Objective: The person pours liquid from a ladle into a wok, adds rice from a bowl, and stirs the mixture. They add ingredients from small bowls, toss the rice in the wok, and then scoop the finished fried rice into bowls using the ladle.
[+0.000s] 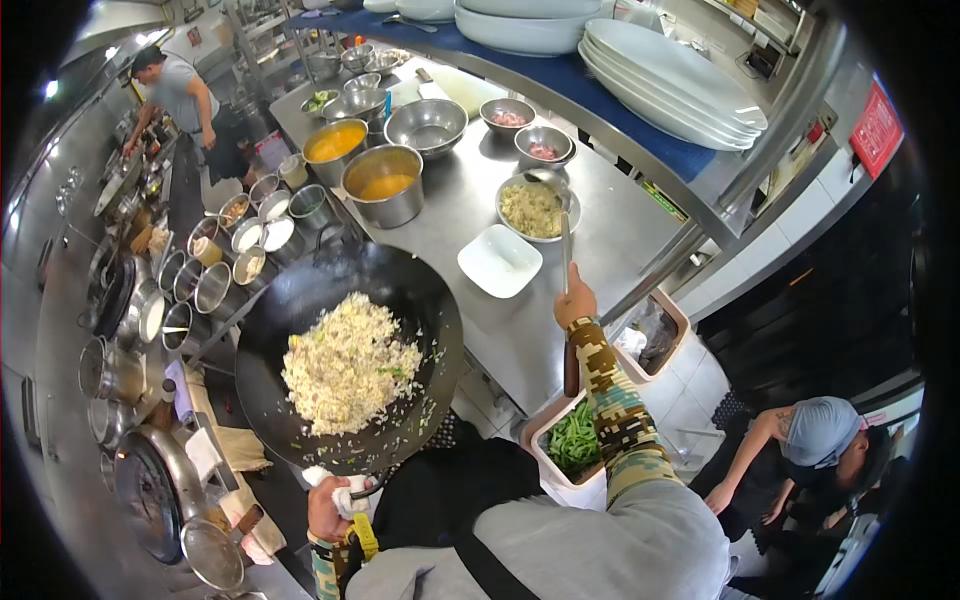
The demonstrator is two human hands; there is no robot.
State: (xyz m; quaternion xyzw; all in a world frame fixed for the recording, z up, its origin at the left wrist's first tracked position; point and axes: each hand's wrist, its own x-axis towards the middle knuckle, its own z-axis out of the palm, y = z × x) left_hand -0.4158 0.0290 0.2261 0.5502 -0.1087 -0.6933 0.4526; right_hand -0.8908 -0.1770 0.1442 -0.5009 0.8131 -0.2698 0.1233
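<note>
My left hand [325, 508] is closed on the handle of a large black wok [264, 355], with a white cloth [347, 494] between hand and handle. A mound of fried rice [350, 370] with bits of green lies in the tilted wok; loose grains cling to its side. In my right hand [574, 298] is a long-handled metal ladle [566, 240], gripped along its shaft. The ladle's head is at the far rim of a metal bowl [505, 224] that has fried rice [530, 209] in it. A white square dish [500, 262] sits just in front of that bowl.
Pots of orange liquid [386, 187] and metal bowls [426, 125] stand on the steel counter [440, 238]. White plates [665, 85] are stacked on the shelf above. Below is a bin of greens [572, 440]. One person [185, 95] stands far left, another [820, 435] bends at right.
</note>
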